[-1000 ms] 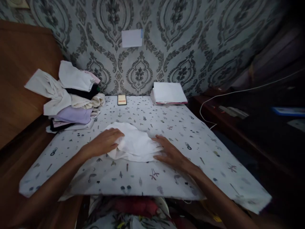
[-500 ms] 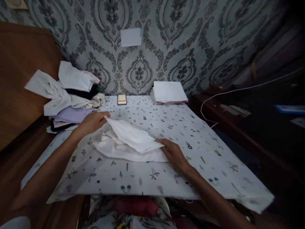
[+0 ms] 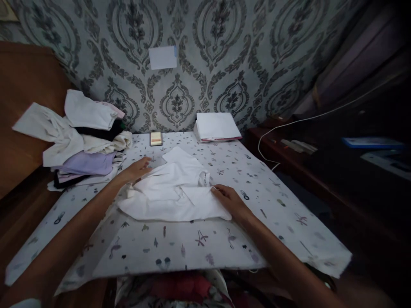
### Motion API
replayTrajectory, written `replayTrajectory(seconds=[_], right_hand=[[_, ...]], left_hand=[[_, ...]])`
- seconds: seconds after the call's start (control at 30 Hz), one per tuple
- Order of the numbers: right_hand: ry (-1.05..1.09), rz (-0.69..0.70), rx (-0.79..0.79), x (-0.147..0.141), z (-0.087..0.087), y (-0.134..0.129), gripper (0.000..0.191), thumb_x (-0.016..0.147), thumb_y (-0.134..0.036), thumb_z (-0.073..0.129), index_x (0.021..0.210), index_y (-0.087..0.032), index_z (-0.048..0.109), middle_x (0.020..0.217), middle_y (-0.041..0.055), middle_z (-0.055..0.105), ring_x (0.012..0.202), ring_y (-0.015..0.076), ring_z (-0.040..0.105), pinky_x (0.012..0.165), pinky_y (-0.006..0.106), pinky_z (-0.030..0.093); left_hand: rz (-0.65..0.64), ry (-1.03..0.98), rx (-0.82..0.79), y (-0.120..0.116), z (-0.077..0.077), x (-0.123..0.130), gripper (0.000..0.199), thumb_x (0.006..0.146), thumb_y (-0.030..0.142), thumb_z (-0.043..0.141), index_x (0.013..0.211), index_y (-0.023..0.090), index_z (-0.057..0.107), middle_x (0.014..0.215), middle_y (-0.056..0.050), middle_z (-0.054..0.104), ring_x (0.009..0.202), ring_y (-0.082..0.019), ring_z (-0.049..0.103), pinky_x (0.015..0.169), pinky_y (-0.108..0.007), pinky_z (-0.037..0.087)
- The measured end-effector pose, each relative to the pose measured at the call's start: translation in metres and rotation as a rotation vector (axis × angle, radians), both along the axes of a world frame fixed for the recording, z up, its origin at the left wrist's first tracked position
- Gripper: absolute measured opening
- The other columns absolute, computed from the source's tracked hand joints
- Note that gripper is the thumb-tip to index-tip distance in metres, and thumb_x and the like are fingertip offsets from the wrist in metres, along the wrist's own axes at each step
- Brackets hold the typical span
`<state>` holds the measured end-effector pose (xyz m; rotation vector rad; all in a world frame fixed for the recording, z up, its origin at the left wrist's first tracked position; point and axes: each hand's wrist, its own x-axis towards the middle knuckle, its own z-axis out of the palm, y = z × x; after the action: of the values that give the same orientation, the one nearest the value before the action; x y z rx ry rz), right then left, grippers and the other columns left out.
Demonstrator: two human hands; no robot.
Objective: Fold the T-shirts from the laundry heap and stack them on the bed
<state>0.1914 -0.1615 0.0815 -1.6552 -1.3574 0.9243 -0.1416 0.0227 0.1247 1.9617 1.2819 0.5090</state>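
A white garment lies loosely spread and wrinkled on the patterned cloth covering the table. My left hand rests at the garment's upper left edge, fingers apart and pointing right; nothing shows between them. At the garment's right side, my right hand pinches its edge between thumb and fingers. Small dark marks show on the fabric near the collar, just above my right fingers.
A heap of clothes in white, black and lilac sits at the back left. A small card-like object and a white stack stand along the wall. A white cable hangs at the right.
The white garment's raised flap has opened away towards the wall, and it lies flatter. My left hand has let go of its corner. The view has shifted a little to the right.
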Motion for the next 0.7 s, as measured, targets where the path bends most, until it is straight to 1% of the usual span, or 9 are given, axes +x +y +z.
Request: replayTrajectory(seconds=[0.03,0.1,0.2,0.27,0.33,0.4,0.5,0.6,0.7], right_hand=[[-0.049,-0.001,-0.009,0.001,0.005,0.006,0.043,0.086,-0.057,0.053,0.094,-0.019,0.071,0.081,0.0041,0.068,0.074,0.0206,0.061,0.065,0.031,0.046],[-0.155,-0.022,-0.048,0.004,0.013,0.023,0.044,0.088,-0.054,0.052,0.108,-0.019,0.069,0.085,0.0051,0.069,0.079,0.0214,0.063,0.070,0.032,0.048],[-0.252,-0.029,-0.146,0.007,0.023,0.059,0.051,0.091,-0.042,0.047,0.136,-0.018,0.054,0.101,0.0079,0.070,0.088,0.0204,0.066,0.075,0.029,0.051],[-0.308,-0.007,-0.166,0.003,0.026,0.087,0.055,0.094,-0.037,0.043,0.145,-0.019,0.043,0.115,0.0095,0.068,0.097,0.0196,0.066,0.079,0.028,0.052],[-0.410,-0.007,-0.146,-0.006,0.026,0.113,0.056,0.093,-0.039,0.048,0.144,-0.017,0.044,0.125,0.0125,0.063,0.107,0.0229,0.063,0.087,0.031,0.050],[-0.533,-0.030,-0.120,-0.019,0.023,0.136,0.055,0.088,-0.040,0.058,0.136,-0.014,0.052,0.133,0.0172,0.058,0.121,0.0297,0.055,0.098,0.038,0.045],[-0.657,-0.067,-0.057,-0.039,0.019,0.161,0.046,0.083,-0.037,0.068,0.120,-0.010,0.062,0.136,0.0224,0.052,0.131,0.0369,0.043,0.107,0.046,0.035],[-0.700,-0.050,0.020,-0.051,0.015,0.173,0.028,0.085,-0.028,0.064,0.108,-0.012,0.064,0.128,0.0207,0.058,0.125,0.0348,0.049,0.103,0.045,0.039],[-0.698,-0.013,0.126,-0.052,0.010,0.171,0.017,0.089,-0.018,0.053,0.104,-0.017,0.062,0.117,0.0144,0.065,0.114,0.0287,0.057,0.095,0.038,0.044]], left_hand=[[0.050,0.026,-0.006,0.002,-0.009,-0.009,0.061,0.066,0.057,0.067,0.112,0.017,0.062,0.098,-0.008,0.069,0.091,-0.026,0.064,0.070,-0.031,0.049],[0.054,0.031,-0.011,0.005,-0.020,-0.022,0.053,0.066,0.059,0.064,0.098,0.018,0.065,0.081,-0.004,0.066,0.076,-0.023,0.060,0.063,-0.030,0.046],[-0.055,0.018,0.007,0.004,-0.026,-0.027,0.042,0.066,0.058,0.063,0.082,0.019,0.067,0.077,-0.002,0.063,0.073,-0.021,0.056,0.064,-0.029,0.043],[-0.140,-0.019,0.024,0.000,-0.026,-0.023,0.037,0.069,0.055,0.064,0.079,0.019,0.066,0.078,-0.002,0.062,0.074,-0.020,0.054,0.064,-0.028,0.042],[-0.200,-0.102,0.012,-0.005,-0.025,-0.018,0.035,0.074,0.054,0.062,0.079,0.019,0.063,0.078,0.000,0.059,0.073,-0.017,0.052,0.064,-0.026,0.041],[-0.225,-0.191,-0.036,-0.009,-0.024,-0.014,0.037,0.078,0.056,0.060,0.080,0.019,0.058,0.074,0.002,0.056,0.069,-0.015,0.050,0.061,-0.024,0.038],[-0.182,-0.261,-0.102,-0.014,-0.020,-0.009,0.042,0.079,0.063,0.058,0.082,0.021,0.052,0.069,0.003,0.053,0.058,-0.012,0.045,0.053,-0.024,0.034],[-0.154,-0.218,-0.111,-0.019,-0.008,-0.008,0.038,0.082,0.062,0.053,0.085,0.024,0.050,0.067,0.002,0.054,0.055,-0.014,0.046,0.052,-0.028,0.036],[-0.196,-0.087,-0.050,-0.023,0.009,-0.011,0.034,0.085,0.059,0.048,0.088,0.026,0.054,0.074,-0.001,0.060,0.064,-0.019,0.054,0.059,-0.032,0.043]])
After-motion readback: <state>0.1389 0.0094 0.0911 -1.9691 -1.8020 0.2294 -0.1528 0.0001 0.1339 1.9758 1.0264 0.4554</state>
